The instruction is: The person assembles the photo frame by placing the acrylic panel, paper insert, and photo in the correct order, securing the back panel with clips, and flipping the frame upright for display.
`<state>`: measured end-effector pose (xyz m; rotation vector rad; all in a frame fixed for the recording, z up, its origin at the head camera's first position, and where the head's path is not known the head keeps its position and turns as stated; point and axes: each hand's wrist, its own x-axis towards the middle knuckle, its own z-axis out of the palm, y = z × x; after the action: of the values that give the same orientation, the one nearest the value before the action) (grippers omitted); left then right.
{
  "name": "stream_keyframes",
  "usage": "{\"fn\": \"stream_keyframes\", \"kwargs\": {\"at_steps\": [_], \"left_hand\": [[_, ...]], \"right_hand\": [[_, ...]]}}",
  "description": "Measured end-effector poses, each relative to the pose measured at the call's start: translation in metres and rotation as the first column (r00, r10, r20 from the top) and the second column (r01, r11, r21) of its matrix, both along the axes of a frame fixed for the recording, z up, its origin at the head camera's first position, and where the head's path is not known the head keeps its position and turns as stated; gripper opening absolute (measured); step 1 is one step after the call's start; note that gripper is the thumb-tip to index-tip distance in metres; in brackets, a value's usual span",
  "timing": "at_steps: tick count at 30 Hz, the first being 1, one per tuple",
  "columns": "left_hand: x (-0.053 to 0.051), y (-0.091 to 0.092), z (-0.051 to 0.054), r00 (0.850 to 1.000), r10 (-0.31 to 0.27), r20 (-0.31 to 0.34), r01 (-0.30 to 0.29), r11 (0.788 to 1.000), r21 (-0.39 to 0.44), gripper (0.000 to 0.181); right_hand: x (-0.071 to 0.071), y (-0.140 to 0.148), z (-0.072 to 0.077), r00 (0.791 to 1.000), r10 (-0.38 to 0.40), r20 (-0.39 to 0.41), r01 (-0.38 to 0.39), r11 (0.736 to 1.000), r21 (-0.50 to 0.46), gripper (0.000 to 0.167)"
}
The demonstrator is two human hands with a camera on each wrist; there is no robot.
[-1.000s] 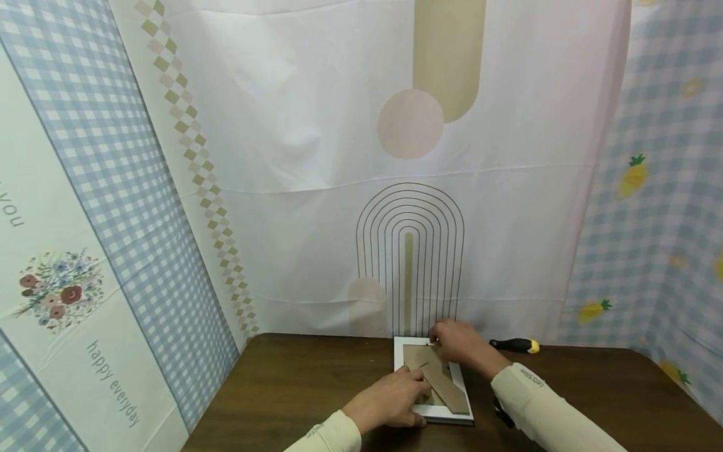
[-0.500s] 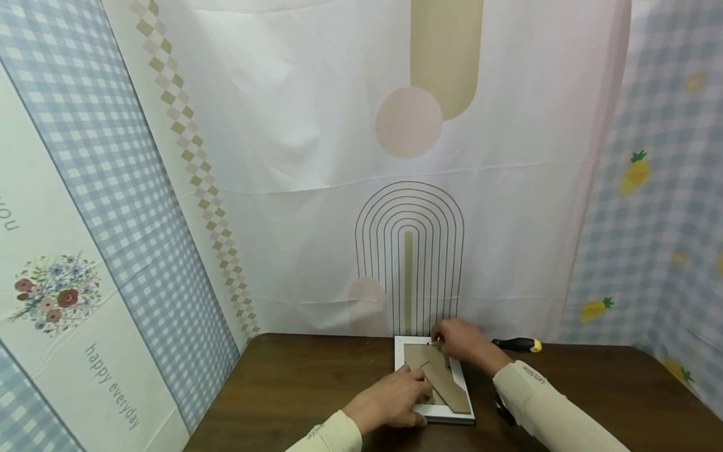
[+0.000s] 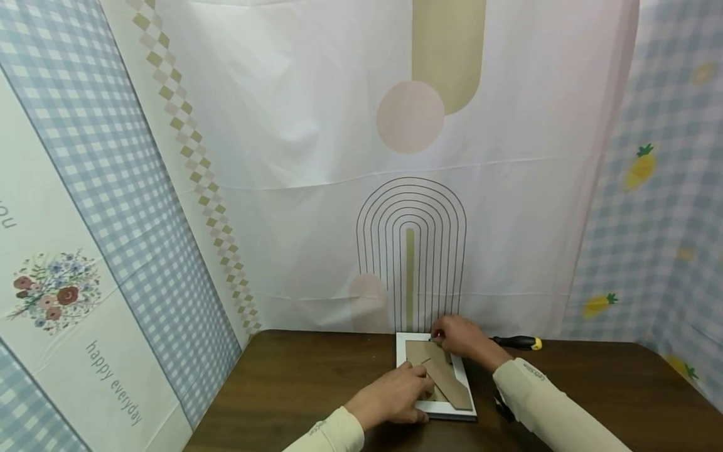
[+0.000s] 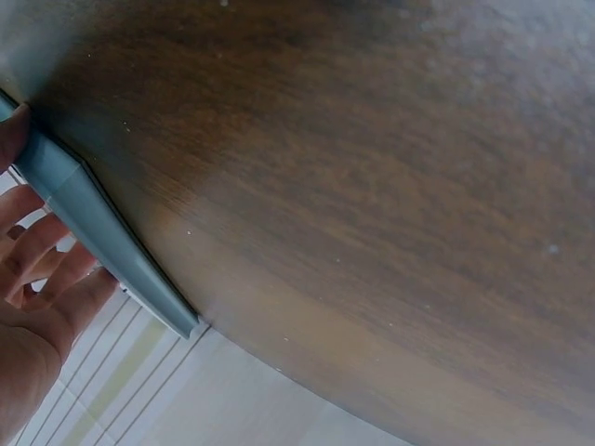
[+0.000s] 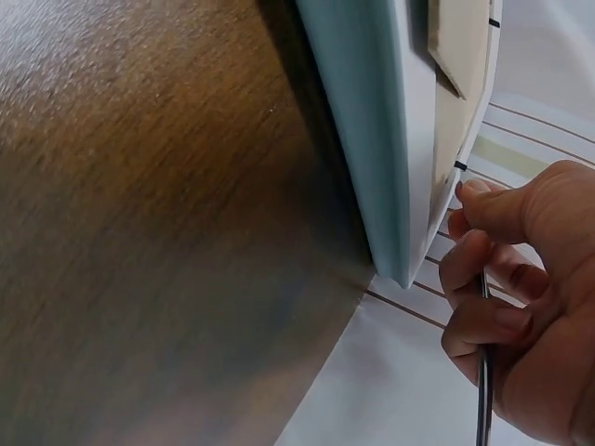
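Observation:
A white picture frame [image 3: 401, 346] lies back side up on the wooden table, its brown backing board [image 3: 418, 351] and slanting stand leg [image 3: 450, 387] showing. My left hand [image 3: 392, 392] grips its near left part, with the thumb on the bluish outer side [image 4: 102, 218] in the left wrist view. At the far edge is my right hand [image 3: 460, 336], thumb and forefinger close together beside a small black tab [image 5: 460, 165]. Its other fingers curl round the metal shaft [image 5: 484, 390] of a screwdriver, whose black and yellow handle [image 3: 519, 343] sticks out to the right.
The brown table [image 3: 305, 383] meets a hanging white cloth [image 3: 305, 251] right behind the frame. A dark object [image 3: 503, 408] is partly hidden by the right sleeve. Checked cloths hang on both sides.
The right fingertips have shifted slightly and now cover more of the small black tab at the frame's far edge. My left hand keeps its hold. The head view has tilted a little.

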<state>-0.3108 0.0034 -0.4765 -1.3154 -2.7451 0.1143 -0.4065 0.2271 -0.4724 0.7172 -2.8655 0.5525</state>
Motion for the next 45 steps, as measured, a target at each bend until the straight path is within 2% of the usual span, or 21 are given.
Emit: {"fn": "stream_keyframes", "kwargs": {"at_steps": [7, 14, 17, 21, 24, 32, 35, 39, 42, 45], "left_hand": [[0.000, 0.000, 0.000, 1.000, -0.001, 0.021, 0.001, 1.000, 0.003, 0.037], [0.000, 0.000, 0.002, 0.999, 0.004, 0.042, -0.004, 1.000, 0.002, 0.039], [0.000, 0.001, 0.003, 0.999, 0.001, 0.038, -0.001, 1.000, -0.007, 0.039], [0.001, 0.001, 0.005, 0.999, 0.004, 0.039, -0.004, 1.000, -0.007, 0.038], [0.001, 0.002, 0.005, 0.999, 0.007, 0.037, -0.007, 1.000, 0.000, 0.037], [0.003, 0.002, 0.005, 0.999, 0.011, 0.041, -0.011, 1.000, -0.003, 0.037], [0.003, 0.003, 0.004, 0.999, 0.011, 0.052, -0.010, 1.000, -0.002, 0.036], [0.002, 0.003, 0.004, 0.999, 0.004, 0.046, -0.004, 1.000, -0.005, 0.036], [0.001, 0.004, 0.004, 1.000, 0.000, 0.032, 0.001, 1.000, -0.010, 0.036], [0.001, 0.004, 0.004, 1.000, 0.002, 0.023, -0.002, 1.000, -0.015, 0.036]], "right_hand": [[-0.009, 0.002, -0.012, 0.999, 0.034, -0.012, -0.035, 0.998, -0.046, 0.010], [-0.049, 0.018, -0.054, 0.992, 0.089, -0.092, -0.096, 0.993, -0.068, 0.014], [-0.054, 0.019, -0.061, 0.994, 0.065, -0.089, -0.072, 0.994, -0.077, 0.017], [-0.053, 0.019, -0.062, 0.994, 0.056, -0.097, -0.065, 0.993, -0.099, 0.022], [-0.052, 0.019, -0.061, 0.990, 0.076, -0.115, -0.090, 0.989, -0.115, 0.023], [-0.055, 0.022, -0.070, 0.988, 0.080, -0.134, -0.093, 0.991, -0.097, 0.029], [-0.043, 0.019, -0.058, 0.985, 0.099, -0.143, -0.113, 0.989, -0.099, 0.029], [-0.019, 0.009, -0.033, 0.994, 0.078, -0.079, -0.086, 0.991, -0.100, 0.027], [-0.013, 0.006, -0.026, 0.997, 0.067, -0.042, -0.071, 0.993, -0.100, 0.028], [-0.018, 0.007, -0.030, 0.989, 0.110, -0.101, -0.120, 0.989, -0.090, 0.028]]}}
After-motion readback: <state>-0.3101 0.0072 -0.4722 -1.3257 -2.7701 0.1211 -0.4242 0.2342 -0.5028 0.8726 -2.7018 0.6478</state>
